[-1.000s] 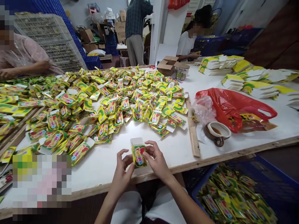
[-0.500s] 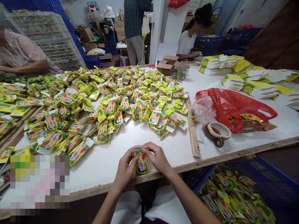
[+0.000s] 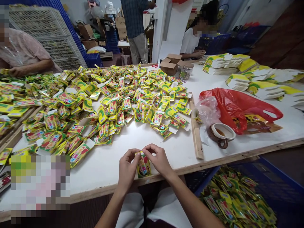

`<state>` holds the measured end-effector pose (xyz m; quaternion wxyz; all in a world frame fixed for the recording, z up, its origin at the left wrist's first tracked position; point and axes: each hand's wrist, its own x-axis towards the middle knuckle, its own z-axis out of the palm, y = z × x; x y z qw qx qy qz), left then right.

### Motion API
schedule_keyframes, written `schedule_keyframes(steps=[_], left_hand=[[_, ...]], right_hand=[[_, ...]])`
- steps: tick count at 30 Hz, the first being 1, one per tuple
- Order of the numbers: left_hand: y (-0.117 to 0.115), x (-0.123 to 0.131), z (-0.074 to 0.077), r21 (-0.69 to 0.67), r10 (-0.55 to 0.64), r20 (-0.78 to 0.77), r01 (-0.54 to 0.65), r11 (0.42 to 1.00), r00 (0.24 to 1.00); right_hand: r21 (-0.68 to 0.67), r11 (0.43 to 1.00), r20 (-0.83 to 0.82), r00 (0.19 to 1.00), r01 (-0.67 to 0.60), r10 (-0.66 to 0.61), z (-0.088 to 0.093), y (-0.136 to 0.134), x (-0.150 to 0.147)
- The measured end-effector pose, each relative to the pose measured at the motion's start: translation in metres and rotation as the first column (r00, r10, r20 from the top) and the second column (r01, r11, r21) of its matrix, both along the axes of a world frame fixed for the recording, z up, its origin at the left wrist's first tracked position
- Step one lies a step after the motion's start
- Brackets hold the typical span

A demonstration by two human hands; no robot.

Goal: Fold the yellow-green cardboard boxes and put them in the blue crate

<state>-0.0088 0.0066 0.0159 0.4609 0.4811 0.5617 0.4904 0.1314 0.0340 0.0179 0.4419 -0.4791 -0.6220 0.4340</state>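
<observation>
A small yellow-green printed box [image 3: 144, 166] stands or lies at the table's front edge, its printed face toward me. My left hand [image 3: 128, 164] pinches the box's upper left corner between thumb and fingers. From the other side, my right hand [image 3: 158, 160] has its thumb and fingertips closed on the top edge, close to the left fingertips. The fingers cover most of the top end. Beyond the hands spreads a large pile of similar boxes [image 3: 114, 107], several with white end flaps standing out.
A wooden strip [image 3: 196, 136] divides the white table [image 3: 171, 152]. To its right are a cup [image 3: 222, 132] of brown liquid, a red plastic bag [image 3: 237, 104] and stacked flat cartons [image 3: 225, 61]. A blue crate [image 3: 273, 186] of boxes sits below. Co-workers are at the far side and left.
My fingertips have drawn together along the box's top edge, and the left thumb has moved up to it. At the left, a co-worker's hand has come into view over the pile.
</observation>
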Motion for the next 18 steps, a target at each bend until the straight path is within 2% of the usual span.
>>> schedule_keyframes(steps=[4,9,11,13,14,15,16,17,18], left_hand=[[0.0,-0.003,-0.003,-0.034,-0.004,0.022,0.005,0.999,1.0],[-0.008,-0.006,-0.007,-0.003,-0.06,0.007,0.06,0.998,0.998],[-0.005,-0.012,-0.006,0.044,-0.074,-0.092,0.078,0.996,0.993],[0.006,-0.028,-0.004,0.143,0.028,-0.277,0.013,0.99,0.96],[0.015,-0.04,-0.004,0.211,0.134,-0.39,-0.054,0.976,0.911],[0.026,-0.054,-0.003,0.283,0.256,-0.496,-0.125,0.951,0.83],[0.037,-0.069,-0.002,0.347,0.368,-0.593,-0.185,0.919,0.716],[0.049,-0.085,-0.002,0.386,0.439,-0.673,-0.223,0.895,0.595],[0.06,-0.1,-0.001,0.385,0.447,-0.739,-0.229,0.894,0.504]], right_hand=[[-0.021,1.0,0.011,1.0,-0.016,0.016,-0.003,-0.001,0.001],[-0.07,0.995,-0.081,0.995,-0.066,0.061,-0.01,-0.008,-0.003],[-0.064,0.997,-0.072,0.997,-0.039,0.035,-0.003,-0.011,0.003],[-0.053,0.998,0.011,0.999,0.032,-0.031,0.014,-0.017,0.027],[-0.057,0.996,0.086,0.994,0.067,-0.062,0.024,-0.021,0.047],[-0.068,0.993,0.181,0.98,0.098,-0.085,0.035,-0.027,0.071],[-0.101,0.991,0.297,0.953,0.085,-0.051,0.045,-0.033,0.098],[-0.12,0.988,0.415,0.909,0.094,-0.036,0.054,-0.039,0.125],[-0.093,0.985,0.513,0.855,0.144,-0.077,0.062,-0.045,0.149]])
